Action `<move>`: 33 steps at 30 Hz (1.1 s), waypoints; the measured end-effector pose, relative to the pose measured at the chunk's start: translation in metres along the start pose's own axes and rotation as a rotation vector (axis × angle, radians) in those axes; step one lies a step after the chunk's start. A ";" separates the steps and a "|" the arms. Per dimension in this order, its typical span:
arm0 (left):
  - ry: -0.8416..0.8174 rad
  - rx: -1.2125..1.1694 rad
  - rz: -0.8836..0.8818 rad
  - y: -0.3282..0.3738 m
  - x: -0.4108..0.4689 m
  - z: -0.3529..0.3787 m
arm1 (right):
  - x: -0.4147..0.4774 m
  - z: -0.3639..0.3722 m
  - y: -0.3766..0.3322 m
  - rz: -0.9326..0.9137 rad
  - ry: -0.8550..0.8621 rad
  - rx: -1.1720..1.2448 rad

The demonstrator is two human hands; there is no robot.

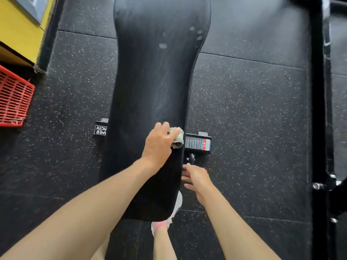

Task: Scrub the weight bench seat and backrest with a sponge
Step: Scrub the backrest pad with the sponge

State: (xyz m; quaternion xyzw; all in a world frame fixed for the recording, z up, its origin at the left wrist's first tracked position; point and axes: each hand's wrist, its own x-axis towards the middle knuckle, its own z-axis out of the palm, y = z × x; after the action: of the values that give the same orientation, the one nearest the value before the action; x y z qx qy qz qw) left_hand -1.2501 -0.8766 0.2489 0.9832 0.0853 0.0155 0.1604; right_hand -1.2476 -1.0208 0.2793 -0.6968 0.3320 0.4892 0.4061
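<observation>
The right hand (197, 178) hangs just beside the right edge of the bench (150, 81), fingers loosely spread and holding nothing; ahead of it, the left hand (158, 145) grips a green, mesh-textured sponge (178, 138), fingers curled over it, on the pad at that same edge. The bench is a long, smooth black padded slab with rounded corners, long axis running straight away from the person, its surface wet-streaked with pale foam spots (163, 45) farther up. On the speckled black rubber floor (244, 109) at left sits a red plastic lattice basket (14, 98), contents not visible.
</observation>
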 end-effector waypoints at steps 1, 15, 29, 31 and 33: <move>-0.003 0.001 0.020 0.005 -0.012 0.001 | -0.001 0.001 0.002 0.004 -0.004 0.018; -0.158 -0.063 0.156 0.028 -0.099 0.003 | -0.014 0.012 0.039 -0.014 0.130 0.069; -0.619 -1.135 -0.691 -0.017 -0.090 -0.094 | -0.092 0.046 0.031 -0.244 -0.147 0.273; -0.647 -1.175 -0.634 -0.019 -0.086 -0.104 | -0.094 0.051 0.029 -0.288 -0.188 0.348; -0.690 -1.213 -0.586 -0.020 -0.082 -0.112 | -0.095 0.049 0.025 -0.327 -0.180 0.409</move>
State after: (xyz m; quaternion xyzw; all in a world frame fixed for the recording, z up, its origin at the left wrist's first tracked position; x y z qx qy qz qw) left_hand -1.3403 -0.8373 0.3483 0.6089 0.2646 -0.2921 0.6884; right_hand -1.3177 -0.9818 0.3547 -0.5985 0.2695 0.3999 0.6397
